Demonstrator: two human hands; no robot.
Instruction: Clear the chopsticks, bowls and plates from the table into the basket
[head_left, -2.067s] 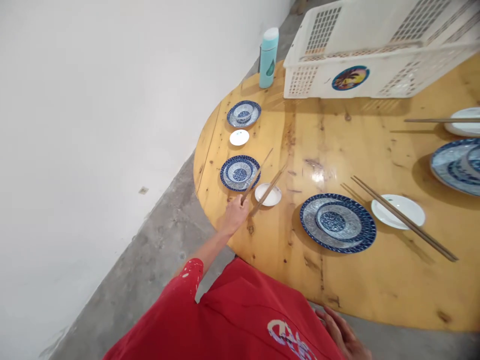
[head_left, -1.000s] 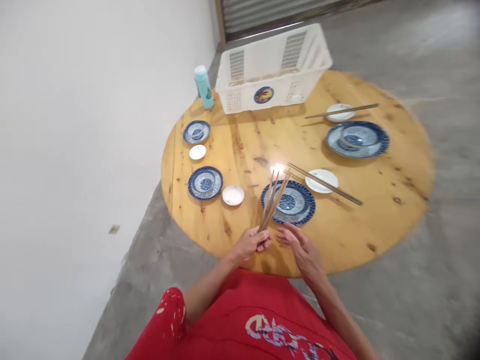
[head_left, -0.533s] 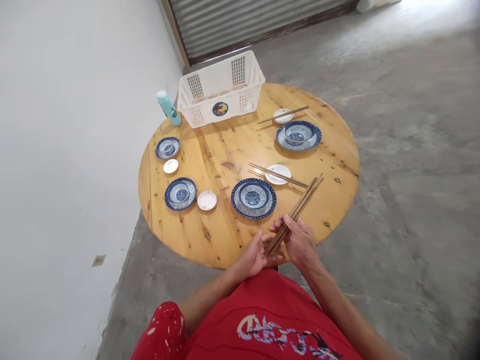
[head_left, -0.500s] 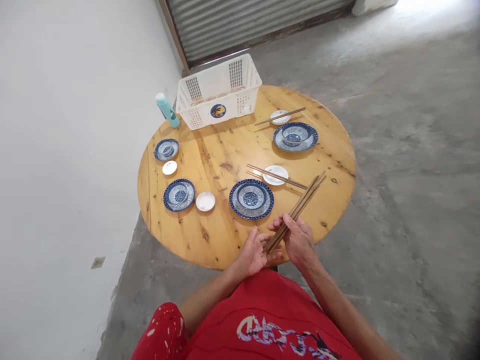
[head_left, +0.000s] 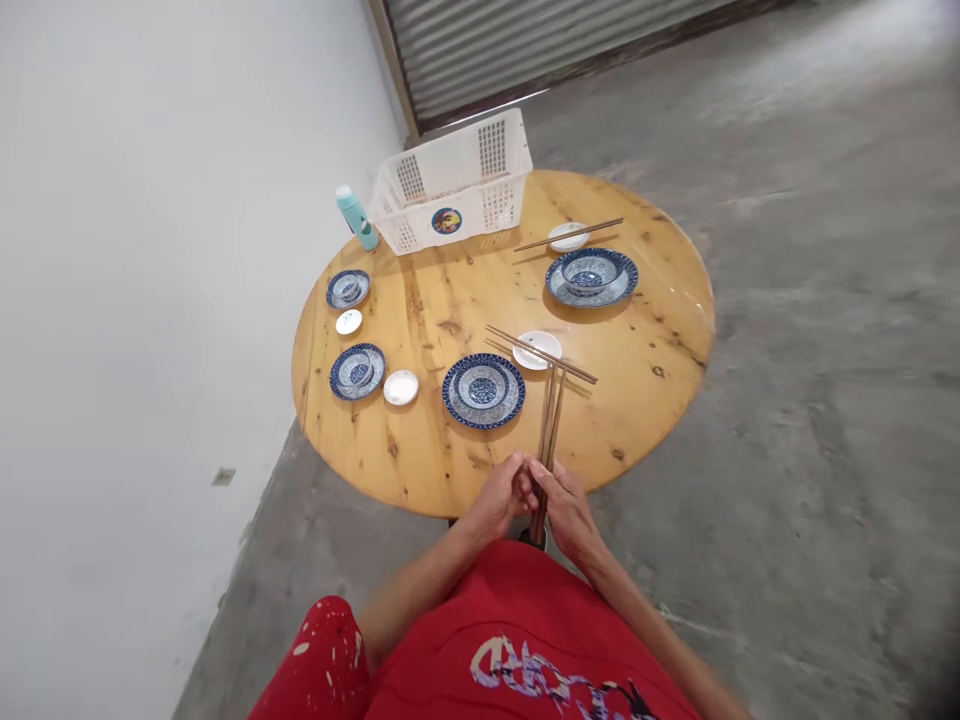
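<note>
Both hands meet at the near edge of a round wooden table (head_left: 637, 340). My right hand (head_left: 564, 508) grips a bundle of brown chopsticks (head_left: 550, 425) that points away from me, over the table. My left hand (head_left: 501, 497) presses against the bundle's lower end, fingers curled on it. Just beyond the tips lies another pair of chopsticks (head_left: 541, 353) across a small white dish (head_left: 537, 349), next to a blue patterned plate with a bowl (head_left: 484, 389).
Further blue plate-and-bowl sets stand at the left (head_left: 357, 371), far left (head_left: 348, 289) and far right (head_left: 592, 276), each with a small white dish. A white plastic basket (head_left: 457, 183) and a teal bottle (head_left: 357, 218) sit at the back. White wall left, concrete floor right.
The chopstick bundle swung from slanting right to pointing straight away from me. Both hands closed in on it. Earlier, my left hand alone carried it away from the left place setting.
</note>
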